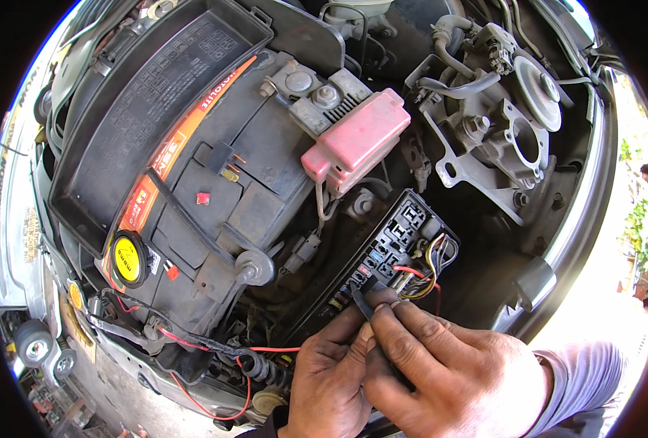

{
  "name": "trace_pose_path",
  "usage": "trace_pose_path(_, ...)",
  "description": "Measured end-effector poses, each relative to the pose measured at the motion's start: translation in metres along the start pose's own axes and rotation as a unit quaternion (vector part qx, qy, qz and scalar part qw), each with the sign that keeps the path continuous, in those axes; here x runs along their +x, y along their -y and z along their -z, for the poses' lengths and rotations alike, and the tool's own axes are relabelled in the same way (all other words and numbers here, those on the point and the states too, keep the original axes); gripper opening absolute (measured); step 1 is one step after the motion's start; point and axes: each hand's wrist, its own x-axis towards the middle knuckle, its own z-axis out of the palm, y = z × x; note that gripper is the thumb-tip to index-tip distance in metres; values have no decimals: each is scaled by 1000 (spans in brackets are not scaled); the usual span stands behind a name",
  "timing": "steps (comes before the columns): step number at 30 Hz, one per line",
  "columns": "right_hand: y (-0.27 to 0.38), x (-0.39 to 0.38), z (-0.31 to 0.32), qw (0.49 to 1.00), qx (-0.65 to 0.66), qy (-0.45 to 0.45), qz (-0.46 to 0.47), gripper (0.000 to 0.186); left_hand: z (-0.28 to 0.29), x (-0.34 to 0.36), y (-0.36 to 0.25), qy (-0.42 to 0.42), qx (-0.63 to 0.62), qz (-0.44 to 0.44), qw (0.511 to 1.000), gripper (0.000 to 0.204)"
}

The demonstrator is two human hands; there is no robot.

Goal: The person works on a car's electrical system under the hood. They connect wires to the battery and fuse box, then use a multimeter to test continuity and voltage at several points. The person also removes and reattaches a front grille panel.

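Observation:
At the lower middle, an uncovered black fuse box holds rows of small coloured fuses and black relays. Over its near end, my right hand is closed round a dark, flat, narrow tool. The tool's end points into the fuse rows, but most of it is hidden by my fingers, so its kind is unclear. My left hand is closed against the right one, thumb beside the tool. Whatever its fingers grip is hidden. A bundle of coloured wires loops at the box's right side.
Left of the box sits a car battery with a red terminal cover. On it rest a black relay, a small red fuse and a round yellow-faced object. A black box lid leans behind. Red wires hang at the front.

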Motion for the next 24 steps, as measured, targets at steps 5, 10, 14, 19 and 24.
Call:
trace_pose_path(5, -3, -6, -3, 999, -20, 12, 28, 24, 6, 2, 4, 38, -11, -8, 999, 32)
trace_pose_path(10, -6, -3, 8, 999, 5, 34, 17, 25, 16, -2, 3, 58, -44, -10, 997, 44)
trace_pose_path(14, -7, 4, 15, 996, 59, 70, -9, 25, 17, -2, 3, 71, -54, -13, 996, 51)
trace_pose_path(19, -8, 8, 13, 995, 63, 78, 17, 25, 17, -4, 1, 81, -51, 7, 995, 53)
trace_pose_path(24, -21, 5, 15, 996, -5, 48, 81, 25, 12, -3, 1, 21, -49, 9, 999, 53)
